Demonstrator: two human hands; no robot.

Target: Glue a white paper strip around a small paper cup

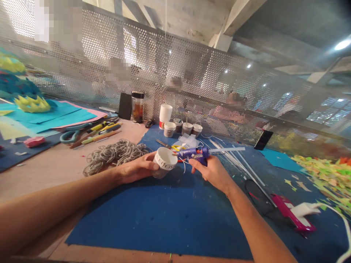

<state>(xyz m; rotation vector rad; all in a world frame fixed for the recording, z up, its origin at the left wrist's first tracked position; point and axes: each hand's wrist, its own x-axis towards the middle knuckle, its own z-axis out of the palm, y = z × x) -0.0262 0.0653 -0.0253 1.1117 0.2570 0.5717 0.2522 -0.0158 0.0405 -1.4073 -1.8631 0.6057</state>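
My left hand [137, 168] grips a small white paper cup [163, 162] lying on its side over the blue felt mat [153, 215], its mouth facing me. My right hand [211, 171] is closed round the handle of a purple hot glue gun [196, 154]. The gun's nozzle points left at the cup's rim, and a clear glue stick [227, 149] sticks out of its back to the right. A tangle of grey string [115, 153] lies just left of the cup.
Several small cups [182, 128] and a taller white cup [165, 115] stand behind, beside a dark jar [137, 106]. Scissors and pens [90, 132] lie left, glue sticks [241, 162] right, a pink tool [290, 212] and paper scraps [326, 175] farther right. A perforated metal screen [192, 73] closes the back.
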